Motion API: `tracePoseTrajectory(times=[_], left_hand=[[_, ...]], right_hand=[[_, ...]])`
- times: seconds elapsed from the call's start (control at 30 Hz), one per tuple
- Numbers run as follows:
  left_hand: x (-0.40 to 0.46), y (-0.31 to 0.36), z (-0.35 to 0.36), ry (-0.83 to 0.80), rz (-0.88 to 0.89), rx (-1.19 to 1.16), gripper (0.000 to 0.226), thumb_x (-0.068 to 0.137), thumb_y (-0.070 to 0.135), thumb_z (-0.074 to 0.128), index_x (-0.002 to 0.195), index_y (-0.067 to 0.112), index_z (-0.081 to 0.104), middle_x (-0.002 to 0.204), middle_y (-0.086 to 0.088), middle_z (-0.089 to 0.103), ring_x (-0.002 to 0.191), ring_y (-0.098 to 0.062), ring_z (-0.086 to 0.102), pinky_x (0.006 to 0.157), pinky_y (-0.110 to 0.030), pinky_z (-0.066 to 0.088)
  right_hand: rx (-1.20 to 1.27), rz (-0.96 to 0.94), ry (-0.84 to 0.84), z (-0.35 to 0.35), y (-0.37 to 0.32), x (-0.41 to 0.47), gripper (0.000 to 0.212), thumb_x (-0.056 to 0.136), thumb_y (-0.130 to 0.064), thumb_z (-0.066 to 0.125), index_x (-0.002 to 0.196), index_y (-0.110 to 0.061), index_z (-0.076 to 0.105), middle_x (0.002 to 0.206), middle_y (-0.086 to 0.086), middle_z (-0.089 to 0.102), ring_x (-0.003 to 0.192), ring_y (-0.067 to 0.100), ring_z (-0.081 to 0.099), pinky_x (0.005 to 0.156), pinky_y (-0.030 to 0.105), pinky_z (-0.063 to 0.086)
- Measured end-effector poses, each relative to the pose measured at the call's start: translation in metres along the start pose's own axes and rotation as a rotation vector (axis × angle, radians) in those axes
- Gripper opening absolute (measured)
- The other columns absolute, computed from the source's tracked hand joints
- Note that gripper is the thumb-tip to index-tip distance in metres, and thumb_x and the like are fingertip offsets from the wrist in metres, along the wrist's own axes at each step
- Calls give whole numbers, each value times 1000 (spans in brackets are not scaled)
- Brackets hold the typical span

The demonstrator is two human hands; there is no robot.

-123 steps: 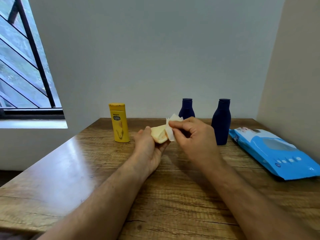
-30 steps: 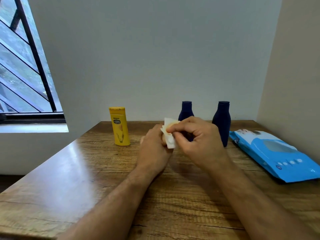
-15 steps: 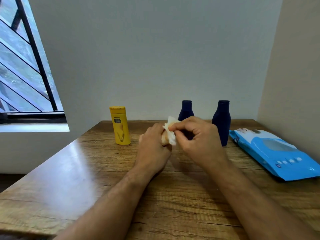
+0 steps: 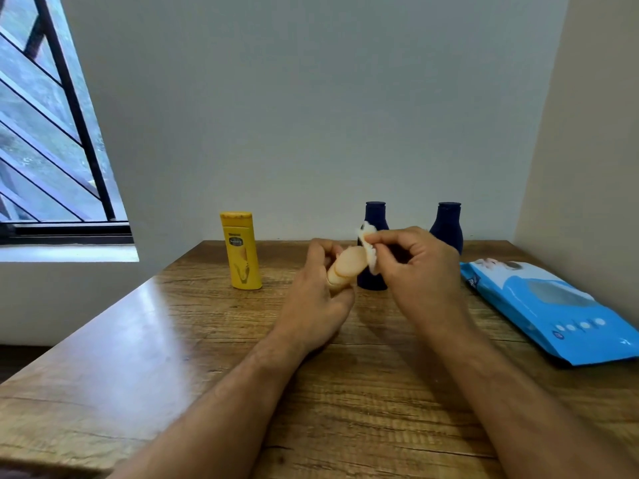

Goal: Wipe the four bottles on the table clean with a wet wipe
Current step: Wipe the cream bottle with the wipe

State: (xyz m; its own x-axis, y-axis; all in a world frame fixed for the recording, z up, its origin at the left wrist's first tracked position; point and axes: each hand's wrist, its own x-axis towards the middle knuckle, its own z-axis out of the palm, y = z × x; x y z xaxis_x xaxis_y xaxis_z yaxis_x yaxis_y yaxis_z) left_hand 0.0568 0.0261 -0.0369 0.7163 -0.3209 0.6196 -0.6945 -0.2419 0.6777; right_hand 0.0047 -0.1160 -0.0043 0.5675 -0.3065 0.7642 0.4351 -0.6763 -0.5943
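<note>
Wooden, grained table (image 4: 173,357); at centre the left hand (image 4: 313,299) grips a smooth cream bottle (image 4: 345,267), tilted toward one o'clock. Right hand (image 4: 415,267) pinches a crumpled white wipe (image 4: 369,247) against its rounded end.

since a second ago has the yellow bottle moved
No. The yellow bottle stands upright at the same spot, left of the blue bottle.

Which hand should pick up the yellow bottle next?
Probably the left hand: the yellow bottle stands on its side, and the right hand pinches the wipe. It must first put down the small bottle.
</note>
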Motion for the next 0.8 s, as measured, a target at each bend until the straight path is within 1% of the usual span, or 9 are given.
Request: tracePoseTrajectory(times=[0.07, 0.17, 0.37, 0.5, 0.57, 0.63, 0.67, 0.73, 0.8], left_hand=[[2, 1, 2, -3, -40, -149, 45, 82, 10, 76, 117, 26, 50, 104, 6, 64, 94, -10, 63, 80, -32, 56], [5, -2, 6, -30, -199, -509, 45, 75, 21, 81, 116, 26, 65, 109, -2, 74, 104, -21, 69, 87, -45, 58], [4, -1, 4, -58, -379, -841, 42, 90, 29, 58, 131, 17, 59, 113, -11, 72, 95, -23, 69, 76, -41, 57], [9, -2, -3, 70, -532, -1055, 69, 83, 39, 68, 138, 2, 49, 111, -21, 65, 93, -32, 70, 72, -43, 58], [9, 4, -4, -10, -584, -1163, 59, 88, 43, 64, 123, -3, 61, 101, -21, 69, 87, -30, 72, 66, -39, 59], [6, 11, -1, -128, -604, -1169, 46, 90, 45, 59, 107, 5, 73, 94, -15, 71, 75, -23, 68, 54, -30, 55], [6, 11, 2, -145, -612, -1125, 45, 91, 46, 59, 108, 8, 73, 92, -13, 70, 71, -20, 63, 53, -29, 51], [7, 9, 5, -131, -617, -1049, 47, 93, 47, 55, 118, 9, 70, 93, -13, 67, 71, -22, 59, 60, -35, 51], [7, 8, 6, -98, -622, -1017, 50, 98, 49, 48, 123, 11, 68, 105, -18, 70, 84, -29, 65, 79, -45, 53]], right_hand=[[68, 105, 80, -6, 4, 3, 18, 89, -16, 68, 105, -21, 75, 100, -10, 71, 92, -1, 65, 82, 18, 56], [235, 196, 66, -8, 3, 4, 19, 90, -15, 67, 106, -20, 75, 99, -9, 73, 92, 2, 67, 78, 21, 58], [337, 221, -205, -3, -3, -2, 16, 87, -12, 68, 98, -23, 75, 98, -10, 72, 93, 3, 67, 75, 21, 58], [158, 135, -460, 4, -6, -11, 14, 85, -15, 72, 89, -28, 75, 88, -11, 72, 82, 4, 67, 72, 23, 57], [144, 115, -436, 7, -7, -12, 13, 86, -14, 71, 88, -26, 75, 85, -12, 71, 78, 2, 66, 67, 20, 56], [196, 166, -322, 7, -5, -10, 13, 88, -12, 69, 89, -24, 74, 88, -11, 71, 80, 0, 66, 66, 19, 56], [220, 193, -252, 6, -3, -8, 12, 88, -13, 69, 91, -23, 74, 91, -10, 71, 84, 0, 66, 70, 21, 58], [233, 225, -161, 3, 0, -4, 12, 89, -15, 68, 94, -24, 73, 96, -11, 71, 90, 0, 67, 77, 23, 59], [186, 204, -178, 1, 1, -5, 13, 88, -16, 69, 94, -26, 73, 99, -12, 69, 92, 0, 65, 77, 20, 58]])
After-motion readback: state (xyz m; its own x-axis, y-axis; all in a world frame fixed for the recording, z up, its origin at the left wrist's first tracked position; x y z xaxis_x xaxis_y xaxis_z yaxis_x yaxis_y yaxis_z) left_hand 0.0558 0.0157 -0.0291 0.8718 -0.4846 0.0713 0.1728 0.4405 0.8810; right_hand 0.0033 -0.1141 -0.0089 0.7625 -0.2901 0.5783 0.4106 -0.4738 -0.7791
